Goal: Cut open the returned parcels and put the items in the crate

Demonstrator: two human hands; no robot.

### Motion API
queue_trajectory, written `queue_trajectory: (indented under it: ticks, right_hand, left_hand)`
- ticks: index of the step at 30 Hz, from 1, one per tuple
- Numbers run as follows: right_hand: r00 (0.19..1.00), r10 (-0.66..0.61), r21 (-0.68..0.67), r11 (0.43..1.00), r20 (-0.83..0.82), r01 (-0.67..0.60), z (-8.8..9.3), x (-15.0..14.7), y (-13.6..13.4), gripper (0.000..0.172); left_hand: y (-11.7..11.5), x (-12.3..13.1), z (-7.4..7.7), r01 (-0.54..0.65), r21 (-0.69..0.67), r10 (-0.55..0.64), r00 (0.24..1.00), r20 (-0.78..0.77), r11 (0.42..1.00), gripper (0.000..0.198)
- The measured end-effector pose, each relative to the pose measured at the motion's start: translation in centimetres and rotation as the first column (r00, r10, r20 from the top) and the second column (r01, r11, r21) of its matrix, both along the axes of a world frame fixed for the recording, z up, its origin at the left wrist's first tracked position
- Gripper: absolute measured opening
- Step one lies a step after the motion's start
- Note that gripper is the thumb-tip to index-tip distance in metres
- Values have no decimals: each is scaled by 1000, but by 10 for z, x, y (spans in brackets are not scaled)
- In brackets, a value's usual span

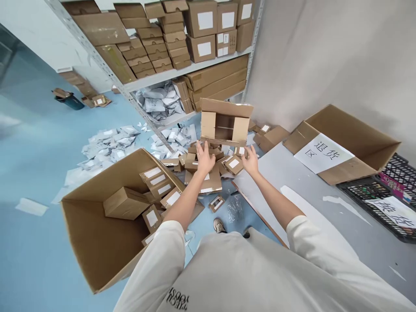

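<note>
Both hands are stretched out over a heap of small boxes (208,167) on the floor below a shelf (191,69). The left hand (205,157) is held flat over the heap with fingers spread and nothing gripped; the right hand (251,159) is lowered beside a labelled small box (233,164), fingers loosely curled, and no grip can be made out. The step in hand appears to be the picking up of boxes from the heap; for the next move, a close of the fingers round one box would be called for, then a carry to a container. Behind the heap an open carton (225,123) stands tipped on its side, seemingly almost empty. At the left a large carton (97,234) is partly filled with labelled small boxes. At the right a carton with a paper sign (344,145) lies open; its inside is not shown.
</note>
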State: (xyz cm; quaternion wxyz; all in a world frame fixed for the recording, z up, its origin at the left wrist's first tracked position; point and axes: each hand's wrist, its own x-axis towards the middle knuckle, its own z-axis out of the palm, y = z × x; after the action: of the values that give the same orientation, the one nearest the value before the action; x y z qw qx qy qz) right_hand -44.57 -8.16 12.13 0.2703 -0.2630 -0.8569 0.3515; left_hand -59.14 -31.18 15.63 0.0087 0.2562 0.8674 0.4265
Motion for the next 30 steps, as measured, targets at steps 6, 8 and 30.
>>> queue_trajectory:
  ticks: [6, 8, 30]
  right_hand:
    - [975, 207, -82, 976, 86, -200, -31, 2, -20, 40]
    - [959, 262, -109, 962, 107, -251, -39, 3, -23, 38]
    - [531, 834, -296, 551, 152, -780, -68, -21, -182, 33]
  left_hand:
    - [-27, 33, -49, -19, -64, 27, 993, 118, 998, 74]
    - [-37, 46, -59, -65, -96, 79, 986, 146, 993, 70]
    - [-207, 158, -75, -397, -451, 533, 814, 229, 799, 67]
